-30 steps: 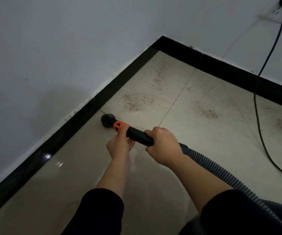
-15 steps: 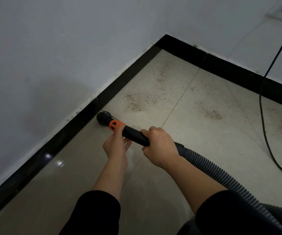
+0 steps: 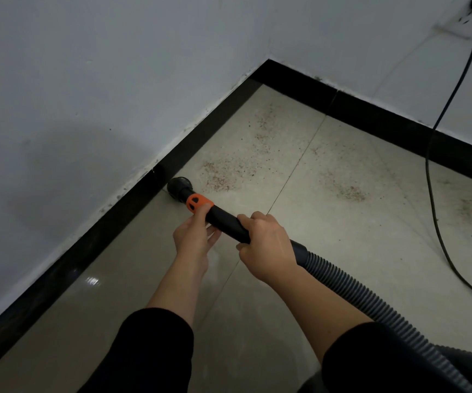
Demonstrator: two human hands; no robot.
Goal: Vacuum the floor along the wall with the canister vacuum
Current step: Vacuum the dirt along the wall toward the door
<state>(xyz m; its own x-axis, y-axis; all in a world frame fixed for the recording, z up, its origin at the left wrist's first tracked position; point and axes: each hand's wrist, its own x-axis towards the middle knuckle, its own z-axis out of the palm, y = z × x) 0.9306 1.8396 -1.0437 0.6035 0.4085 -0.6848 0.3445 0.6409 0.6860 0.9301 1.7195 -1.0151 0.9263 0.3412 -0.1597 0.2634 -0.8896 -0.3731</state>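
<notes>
A black vacuum wand (image 3: 225, 219) with an orange collar (image 3: 198, 202) ends in a round black nozzle (image 3: 179, 187). The nozzle rests on the beige tiled floor (image 3: 300, 222) right beside the black baseboard (image 3: 110, 222) of the left wall. My left hand (image 3: 193, 236) holds the wand from below just behind the orange collar, thumb on top. My right hand (image 3: 266, 245) grips the wand's rear end, where the grey ribbed hose (image 3: 351, 290) begins. Brown crumbs (image 3: 220, 177) lie scattered on the tile just beyond the nozzle.
More crumb patches (image 3: 348, 191) lie toward the far corner and to the right. A black power cord (image 3: 433, 194) hangs from a wall socket at the top right and trails across the floor. The hose runs off to the bottom right.
The nozzle has moved from the open tile toward the left wall and now sits against the baseboard. Both hands kept their hold on the wand.
</notes>
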